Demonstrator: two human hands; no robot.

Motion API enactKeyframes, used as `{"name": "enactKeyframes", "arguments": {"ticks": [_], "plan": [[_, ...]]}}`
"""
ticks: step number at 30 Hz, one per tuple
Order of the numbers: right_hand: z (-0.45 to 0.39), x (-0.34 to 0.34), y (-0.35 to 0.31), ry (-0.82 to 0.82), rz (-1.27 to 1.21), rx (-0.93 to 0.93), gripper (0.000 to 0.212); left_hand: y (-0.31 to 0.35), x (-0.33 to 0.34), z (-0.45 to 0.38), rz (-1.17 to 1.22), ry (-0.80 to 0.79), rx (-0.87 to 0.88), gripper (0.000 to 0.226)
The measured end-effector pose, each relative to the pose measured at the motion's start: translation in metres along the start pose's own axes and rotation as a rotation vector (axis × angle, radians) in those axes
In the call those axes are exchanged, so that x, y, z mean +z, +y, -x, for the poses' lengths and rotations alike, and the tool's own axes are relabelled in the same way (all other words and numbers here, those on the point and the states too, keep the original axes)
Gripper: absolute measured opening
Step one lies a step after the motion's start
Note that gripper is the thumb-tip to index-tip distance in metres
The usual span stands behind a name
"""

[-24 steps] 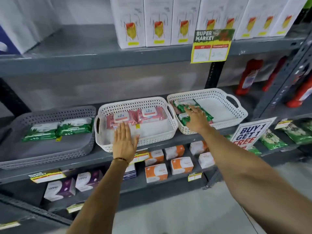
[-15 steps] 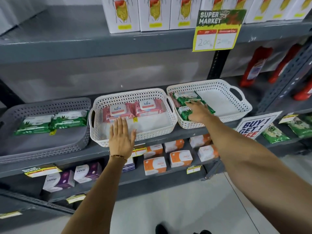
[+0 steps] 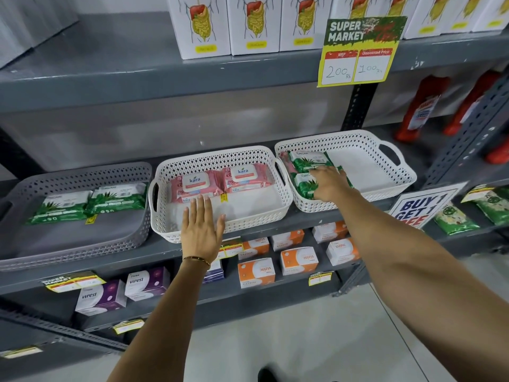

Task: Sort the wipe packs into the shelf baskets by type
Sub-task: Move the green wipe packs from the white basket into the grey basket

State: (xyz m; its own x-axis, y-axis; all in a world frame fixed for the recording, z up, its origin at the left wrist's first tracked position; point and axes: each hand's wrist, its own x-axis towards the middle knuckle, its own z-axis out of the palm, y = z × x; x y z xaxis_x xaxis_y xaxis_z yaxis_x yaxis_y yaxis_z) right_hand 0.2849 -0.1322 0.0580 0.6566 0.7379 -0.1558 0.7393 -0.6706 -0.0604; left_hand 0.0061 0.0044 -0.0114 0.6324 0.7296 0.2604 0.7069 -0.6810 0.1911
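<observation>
Three baskets stand in a row on the middle shelf. The grey basket (image 3: 82,172) on the left holds two green wipe packs (image 3: 63,208). In the white middle basket (image 3: 220,157) lie two pink kara packs (image 3: 195,186). The white right basket (image 3: 358,136) has two green packs (image 3: 305,161) at its left end, with a pink pack (image 3: 284,161) showing under them. My left hand (image 3: 202,230) lies flat and open over the middle basket's front rim, fingertips near the pink packs. My right hand (image 3: 329,183) reaches into the right basket, fingers curled on the nearer green pack.
White boxes (image 3: 201,26) line the shelf above, with a price sign (image 3: 358,51) hanging from its edge. Red bottles (image 3: 421,106) stand at the right. Orange boxes (image 3: 256,271) and purple boxes (image 3: 96,296) fill the shelf below. A "buy 1 get 1" sign (image 3: 418,208) sits right of the baskets.
My right hand has gone from lying flat on the green packs to curling its fingers on the nearer one. My left hand stays at the middle basket's front rim.
</observation>
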Motion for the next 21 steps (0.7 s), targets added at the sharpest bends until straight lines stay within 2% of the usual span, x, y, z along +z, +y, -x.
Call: {"name": "enactKeyframes", "arguments": {"ticks": [7, 10, 15, 21], "plan": [[0.01, 0.007, 0.003, 0.171, -0.169, 0.024, 0.076, -0.001, -0.001, 0.0, 0.021, 0.004, 0.001, 0.084], [0.013, 0.005, -0.009, 0.255, -0.216, 0.018, 0.078, -0.007, -0.003, 0.002, 0.046, 0.017, 0.008, 0.091], [0.014, -0.003, -0.048, 0.382, -0.3, -0.048, 0.079, -0.035, -0.014, 0.008, 0.056, 0.04, -0.026, 0.092], [0.017, -0.012, -0.133, 0.363, -0.31, -0.168, 0.078, -0.099, -0.04, 0.021, 0.032, 0.062, -0.084, 0.093]]}}
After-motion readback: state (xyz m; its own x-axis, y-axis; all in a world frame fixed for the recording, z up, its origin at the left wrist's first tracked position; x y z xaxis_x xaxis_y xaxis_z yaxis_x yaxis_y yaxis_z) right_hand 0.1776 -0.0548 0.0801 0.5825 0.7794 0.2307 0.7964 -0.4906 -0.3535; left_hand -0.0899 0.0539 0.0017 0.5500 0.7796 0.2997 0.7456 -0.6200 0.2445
